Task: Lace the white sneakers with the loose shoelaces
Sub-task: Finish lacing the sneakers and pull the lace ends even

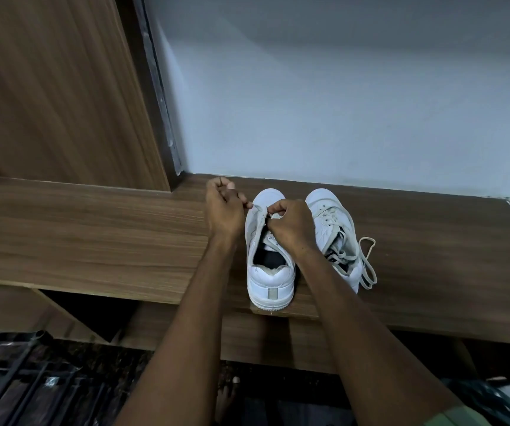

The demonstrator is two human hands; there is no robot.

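Beside the wall [355, 103], on the wooden shelf [94, 229], the left sneaker [270, 272] is being laced. Its lace is pinched by the left hand [223, 210] and the right hand [290, 224]. The lace should be kept flat and pulled evenly; the right sneaker [330, 216] stands alongside, its lace [367, 262] trailing loose.

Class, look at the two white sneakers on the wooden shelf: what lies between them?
In the head view, the person's right forearm crosses the gap between the left sneaker and the right sneaker.

left sneaker [270, 272] on shelf [94, 235] | right sneaker [329, 216] beside, right | wall [339, 103] behind
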